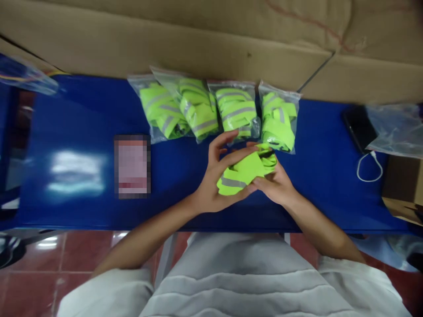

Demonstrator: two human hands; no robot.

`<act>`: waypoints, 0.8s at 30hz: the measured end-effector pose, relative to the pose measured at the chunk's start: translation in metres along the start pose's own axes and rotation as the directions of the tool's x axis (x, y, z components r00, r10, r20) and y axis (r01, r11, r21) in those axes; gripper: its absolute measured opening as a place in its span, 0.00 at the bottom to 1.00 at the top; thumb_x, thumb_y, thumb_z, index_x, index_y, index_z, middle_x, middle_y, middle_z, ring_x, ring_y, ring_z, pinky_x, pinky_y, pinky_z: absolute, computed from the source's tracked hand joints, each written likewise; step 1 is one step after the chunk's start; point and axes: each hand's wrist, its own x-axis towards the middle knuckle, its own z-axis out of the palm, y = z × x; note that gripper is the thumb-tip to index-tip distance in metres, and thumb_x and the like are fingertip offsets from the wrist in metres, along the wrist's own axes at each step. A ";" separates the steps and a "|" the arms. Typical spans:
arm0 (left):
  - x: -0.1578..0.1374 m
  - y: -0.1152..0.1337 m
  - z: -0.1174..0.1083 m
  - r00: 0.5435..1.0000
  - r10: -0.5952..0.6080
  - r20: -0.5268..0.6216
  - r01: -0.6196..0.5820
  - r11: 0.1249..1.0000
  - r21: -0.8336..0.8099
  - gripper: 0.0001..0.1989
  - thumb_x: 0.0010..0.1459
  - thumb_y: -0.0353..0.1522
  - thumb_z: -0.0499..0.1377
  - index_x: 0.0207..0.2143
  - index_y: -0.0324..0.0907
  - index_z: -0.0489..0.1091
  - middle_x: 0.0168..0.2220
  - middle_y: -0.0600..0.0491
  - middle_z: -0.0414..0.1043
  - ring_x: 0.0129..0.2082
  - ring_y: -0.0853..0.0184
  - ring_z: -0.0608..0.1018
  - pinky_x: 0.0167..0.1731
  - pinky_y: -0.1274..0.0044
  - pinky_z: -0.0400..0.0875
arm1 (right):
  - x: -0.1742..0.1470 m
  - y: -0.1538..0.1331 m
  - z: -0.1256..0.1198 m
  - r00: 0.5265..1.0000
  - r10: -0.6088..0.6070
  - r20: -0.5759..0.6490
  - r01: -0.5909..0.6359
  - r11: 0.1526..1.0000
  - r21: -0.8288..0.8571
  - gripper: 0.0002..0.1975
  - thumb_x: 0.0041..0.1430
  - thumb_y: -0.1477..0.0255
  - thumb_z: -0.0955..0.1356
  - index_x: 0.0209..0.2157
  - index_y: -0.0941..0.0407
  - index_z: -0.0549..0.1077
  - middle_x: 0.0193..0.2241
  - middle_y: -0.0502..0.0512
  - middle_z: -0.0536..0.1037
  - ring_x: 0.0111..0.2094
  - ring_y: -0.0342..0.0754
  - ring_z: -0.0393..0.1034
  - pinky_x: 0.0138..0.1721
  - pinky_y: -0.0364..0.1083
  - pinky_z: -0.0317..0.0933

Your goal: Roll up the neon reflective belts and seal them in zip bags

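Step in hand: folding, by my reading; a neon yellow-green fabric vest with a grey reflective band [245, 171] is being gathered into a compact bundle between both hands, just above the glossy blue desk [79, 176].
Left hand [216, 176]: fingers curled round the near-left end of the bundle, thumb underneath, index finger raised and stretched over the top.
Right hand [276, 182]: fingertips pinching the near edge of the fabric, palm cupping the right side.
Where the vest is: near the middle of the desk, just in front of a row of four clear plastic bags of folded yellow-green vests [218, 110].
Long axis: runs from near-left to far-right, the lower end towards the body, the upper end pointing at the rightmost bag [279, 119].
Reflective band: shows on the near-left face, lying roughly along that axis.
Next move calls for: probably tightening the fold so that loose layers at the far end stay tucked, with both hands keeping pressure.
Around: a pixelated phone [132, 165] lies well to the left; a black device with a white cable [358, 127] lies far right; brown cardboard [211, 39] stands behind.
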 end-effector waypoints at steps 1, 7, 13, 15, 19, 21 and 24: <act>0.001 0.000 -0.001 0.999 0.033 0.017 -0.033 0.999 0.016 0.34 0.58 0.40 0.71 0.65 0.50 0.67 0.70 0.43 0.56 0.71 0.47 0.61 0.69 0.56 0.62 | -0.002 0.001 -0.001 1.000 0.014 -0.015 -0.014 1.000 0.011 0.36 0.54 0.57 0.79 0.62 0.46 0.69 0.61 0.55 0.76 0.62 0.55 0.72 0.64 0.55 0.68; 0.006 -0.012 0.004 0.995 0.094 0.017 -0.092 0.992 -0.092 0.37 0.62 0.42 0.69 0.69 0.49 0.59 0.64 0.42 0.64 0.66 0.53 0.69 0.67 0.58 0.64 | 0.002 0.007 0.003 0.976 0.021 -0.216 -0.015 1.000 0.025 0.34 0.48 0.61 0.82 0.55 0.47 0.72 0.49 0.53 0.82 0.49 0.53 0.79 0.55 0.54 0.73; -0.005 -0.017 0.013 0.987 0.151 -0.061 -0.155 0.987 -0.050 0.54 0.53 0.47 0.74 0.74 0.51 0.48 0.67 0.40 0.59 0.65 0.50 0.68 0.62 0.58 0.68 | -0.004 0.005 0.001 0.985 0.027 -0.168 -0.028 1.000 -0.001 0.35 0.50 0.58 0.81 0.58 0.48 0.71 0.52 0.55 0.82 0.52 0.55 0.78 0.55 0.55 0.73; -0.008 -0.015 0.010 0.975 0.223 0.014 -0.222 0.974 -0.042 0.55 0.52 0.52 0.72 0.74 0.50 0.48 0.69 0.38 0.56 0.69 0.46 0.63 0.63 0.56 0.67 | -0.012 0.006 -0.009 0.989 0.008 -0.150 -0.014 0.999 -0.040 0.35 0.49 0.58 0.81 0.58 0.48 0.72 0.51 0.55 0.82 0.51 0.54 0.79 0.54 0.54 0.74; -0.001 -0.007 0.002 0.980 0.180 0.085 -0.173 0.981 -0.088 0.36 0.67 0.48 0.61 0.71 0.45 0.57 0.65 0.38 0.64 0.61 0.54 0.72 0.56 0.63 0.72 | -0.029 -0.008 -0.048 0.953 -0.088 -0.289 0.062 0.993 -0.100 0.36 0.45 0.57 0.82 0.54 0.48 0.73 0.47 0.56 0.83 0.46 0.54 0.80 0.51 0.55 0.74; 0.005 -0.001 0.007 0.994 0.100 0.032 -0.099 0.995 -0.018 0.24 0.70 0.38 0.60 0.65 0.44 0.65 0.56 0.42 0.73 0.52 0.61 0.77 0.51 0.69 0.74 | -0.037 -0.032 -0.079 0.872 -0.212 -0.441 0.150 0.974 -0.173 0.34 0.43 0.55 0.82 0.51 0.48 0.73 0.46 0.56 0.82 0.46 0.55 0.80 0.50 0.57 0.74; 0.010 0.007 0.025 0.988 0.096 0.117 -0.113 0.983 0.148 0.13 0.70 0.30 0.58 0.56 0.44 0.72 0.49 0.46 0.78 0.48 0.66 0.79 0.50 0.72 0.73 | -0.052 -0.080 -0.137 0.695 -0.409 -0.591 0.265 0.910 -0.318 0.22 0.52 0.57 0.78 0.47 0.46 0.74 0.47 0.56 0.81 0.52 0.55 0.77 0.52 0.56 0.72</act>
